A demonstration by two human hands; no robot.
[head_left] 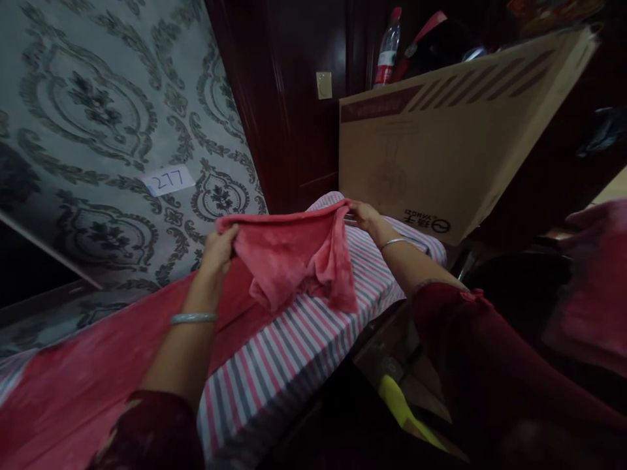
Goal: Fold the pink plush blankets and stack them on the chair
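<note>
A pink plush garment (289, 251) is stretched between my hands, its upper edge nearly straight and its lower part bunched in folds. My left hand (219, 248) grips the left end of that edge with closed fingers. At the right end, the fingers of my right hand (365, 214) pinch the corner. Beneath lies a long padded board with a striped cover (289, 346), like an ironing board. More pink plush cloth (117, 346) runs flat along the board toward the lower left; I cannot tell whether it is one piece with the held part.
A large cardboard box (455, 143) stands behind the board's far end, with a red-capped plastic bottle (386, 55) behind it. Patterned wallpaper (102, 104) bears a label reading 277 (169, 180). Folded pink cloth (597, 281) lies at right. Something yellow (404, 405) is below the board.
</note>
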